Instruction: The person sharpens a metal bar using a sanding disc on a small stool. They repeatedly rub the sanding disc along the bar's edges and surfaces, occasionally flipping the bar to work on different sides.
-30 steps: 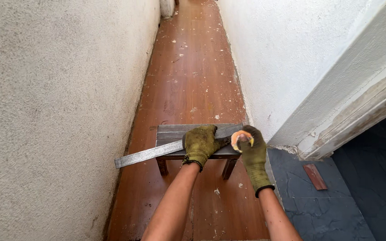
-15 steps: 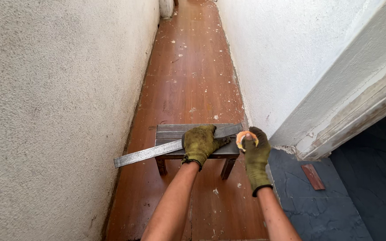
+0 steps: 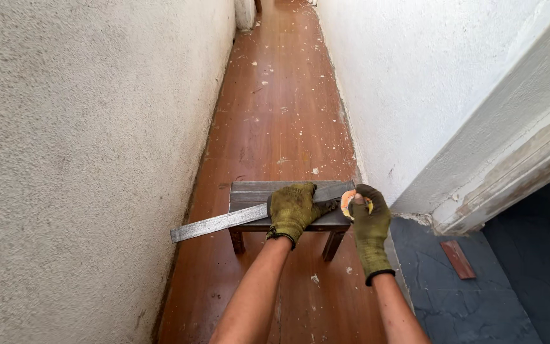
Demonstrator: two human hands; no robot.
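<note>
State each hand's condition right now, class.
Left hand: pressed down on the metal bar, shut or open unclear.
Right hand: closed on an orange roll.
</note>
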